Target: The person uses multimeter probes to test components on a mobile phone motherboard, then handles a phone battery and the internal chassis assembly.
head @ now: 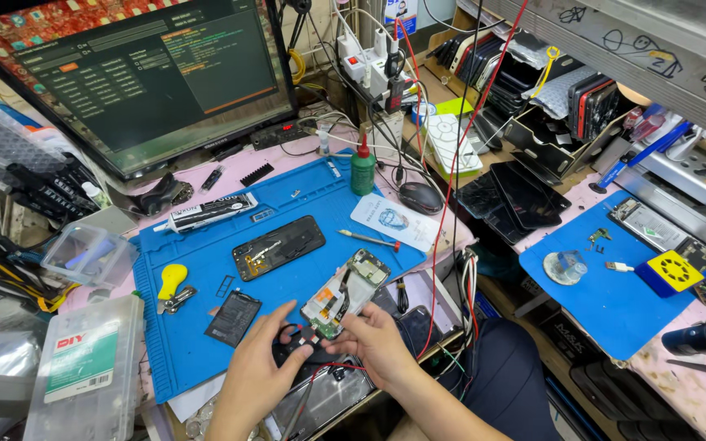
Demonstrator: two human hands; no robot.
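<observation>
An opened phone (343,296) with its circuit boards and cables exposed lies tilted at the near edge of the blue work mat (206,343). My right hand (376,341) grips its lower end. My left hand (265,366) pinches a small black clip with red and black wires (302,336) against the phone's bottom edge. A black phone back cover (278,247) lies on the mat behind, and a flat black battery (233,318) lies to the left.
A monitor (136,77) stands at the back left. A tube of glue (206,212), a green bottle (362,170), a screwdriver (368,238), a yellow tool (172,282) and a mouse (420,197) lie about. Clear plastic boxes (83,367) sit left; stacked phones (525,192) and another blue mat (606,286) right.
</observation>
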